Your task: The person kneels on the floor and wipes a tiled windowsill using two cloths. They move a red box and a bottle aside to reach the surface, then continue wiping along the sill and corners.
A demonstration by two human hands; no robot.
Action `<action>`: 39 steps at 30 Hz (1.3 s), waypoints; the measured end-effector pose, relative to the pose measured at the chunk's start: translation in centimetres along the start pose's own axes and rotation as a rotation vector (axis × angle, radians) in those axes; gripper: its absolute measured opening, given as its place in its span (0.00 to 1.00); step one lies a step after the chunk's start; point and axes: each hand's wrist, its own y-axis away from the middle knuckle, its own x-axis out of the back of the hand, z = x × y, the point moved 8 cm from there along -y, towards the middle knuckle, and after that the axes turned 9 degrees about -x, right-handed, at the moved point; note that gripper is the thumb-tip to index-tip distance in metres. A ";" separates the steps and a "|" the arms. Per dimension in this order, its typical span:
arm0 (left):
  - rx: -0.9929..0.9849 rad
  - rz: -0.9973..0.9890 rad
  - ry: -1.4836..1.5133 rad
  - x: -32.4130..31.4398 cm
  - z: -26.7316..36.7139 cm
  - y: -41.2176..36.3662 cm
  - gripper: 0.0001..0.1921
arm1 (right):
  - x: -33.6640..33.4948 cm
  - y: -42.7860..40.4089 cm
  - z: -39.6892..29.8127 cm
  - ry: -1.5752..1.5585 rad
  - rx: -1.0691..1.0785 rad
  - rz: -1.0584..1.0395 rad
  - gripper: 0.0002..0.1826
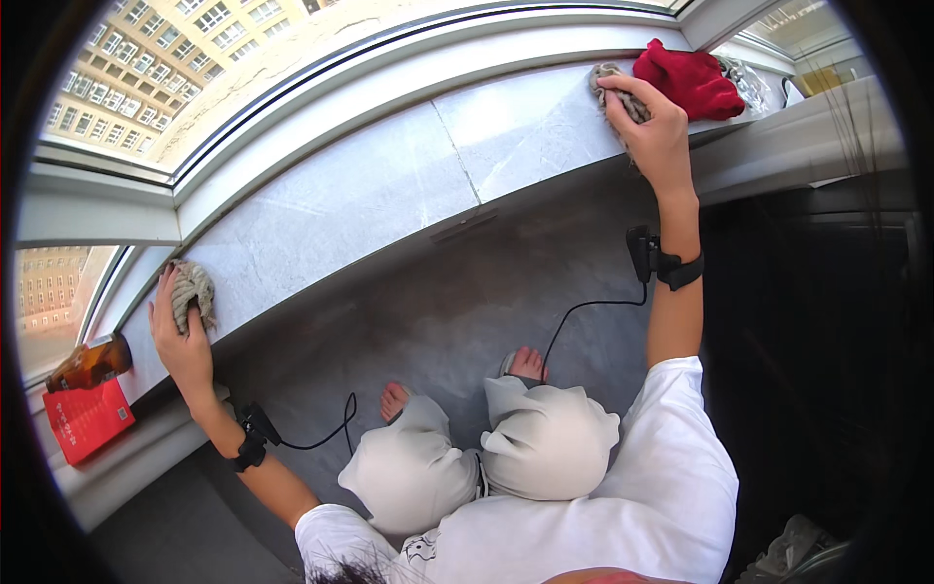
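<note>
Far apart on a pale marbled windowsill (350, 197), each of my hands has a grey-beige cloth under it. My left hand (181, 336) grips one bunched cloth (193, 288) near the sill's left end, by the window frame. At the right end, my right hand (649, 120) is closed on the other crumpled cloth (609, 80), part of which hangs over the sill's front edge. A dark red cloth (686, 80) lies just to the right of my right hand.
A brown glass bottle (95, 361) and a red printed box (89, 420) are at the far left. Crinkled clear plastic (744, 84) lies beyond the red cloth. Black cables run from both wrist straps. Window frames (438, 44) border the sill's back.
</note>
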 end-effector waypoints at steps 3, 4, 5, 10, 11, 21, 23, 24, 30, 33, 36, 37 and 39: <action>0.055 0.014 0.098 0.0 -1.7 0.5 0.30 | 2.6 -1.5 3.4 0.088 -0.086 0.127 0.11; 0.073 0.024 0.078 -0.3 -2.4 0.9 0.30 | 2.8 -1.6 3.7 0.112 -0.082 0.143 0.11; 0.029 0.010 0.127 -0.5 -1.8 0.5 0.30 | 2.9 -1.7 3.6 0.129 -0.067 0.160 0.11; 0.032 0.061 -0.004 -0.5 -1.7 1.3 0.31 | 1.9 -1.2 2.9 0.223 -0.109 0.274 0.11; 0.008 0.058 0.011 -0.3 -1.3 0.9 0.31 | 1.8 -1.0 2.2 0.247 -0.085 0.301 0.11; -0.114 0.071 0.200 -0.1 2.1 -0.5 0.33 | -6.6 3.1 -8.5 0.071 0.116 0.151 0.09; -0.226 0.031 0.245 -0.6 7.9 -2.8 0.34 | -10.7 5.5 -13.0 -0.015 0.238 0.078 0.09; -0.309 0.004 0.252 -0.9 12.6 -4.4 0.35 | -12.4 7.0 -15.7 -0.037 0.307 0.028 0.09; -0.367 0.100 0.258 -3.5 22.7 -4.8 0.37 | -15.9 11.2 -19.8 -0.121 0.395 -0.044 0.11; -0.353 0.090 0.256 -3.7 22.1 -4.6 0.38 | -15.6 11.1 -19.3 -0.192 0.406 -0.090 0.11; -0.365 0.097 0.267 -3.5 22.1 -4.8 0.38 | -15.4 10.8 -18.8 -0.220 0.405 -0.123 0.12; -0.372 0.091 0.264 -3.5 21.9 -4.7 0.38 | -15.3 10.7 -18.4 -0.228 0.396 -0.139 0.12; -0.337 0.074 0.235 -3.2 21.0 -4.5 0.38 | -14.7 9.9 -17.5 -0.223 0.379 -0.144 0.11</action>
